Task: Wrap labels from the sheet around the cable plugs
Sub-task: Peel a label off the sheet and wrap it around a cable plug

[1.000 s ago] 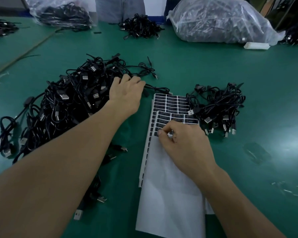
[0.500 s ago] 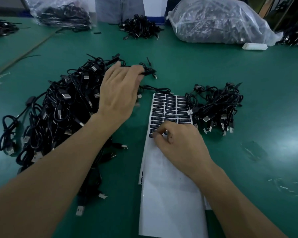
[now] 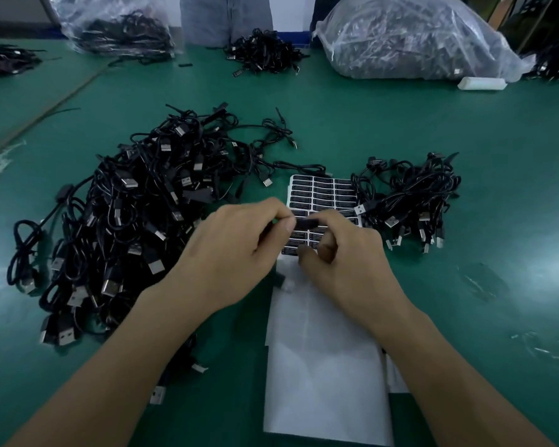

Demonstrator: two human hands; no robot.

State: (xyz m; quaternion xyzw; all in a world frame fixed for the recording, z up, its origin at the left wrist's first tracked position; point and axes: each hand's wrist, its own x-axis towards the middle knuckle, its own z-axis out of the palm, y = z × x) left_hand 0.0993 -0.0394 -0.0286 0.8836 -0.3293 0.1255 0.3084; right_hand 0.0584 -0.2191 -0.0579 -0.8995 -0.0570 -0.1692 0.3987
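Meeting just above the label sheet (image 3: 324, 195), the left hand (image 3: 239, 250) and the right hand (image 3: 346, 262) pinch a small black piece (image 3: 308, 223) between them, the left thumb and fingers curled on its left end, the right fingertips closed on its right end. Whether that piece is a plug, a label, or both together is too blurred to tell. The sheet lies flat on the green desk (image 3: 400, 130); rows of black labels fill its far part, and the near part, under the wrists, is bare white backing. A large tangle of black cables (image 3: 136, 221) lies to the left of the sheet, and a smaller cable heap (image 3: 407, 201) sits just beside its right edge. Along the far edge of the desk rest two clear plastic bags (image 3: 410, 37), another small cable bundle (image 3: 265, 54) and a white block (image 3: 481, 82).
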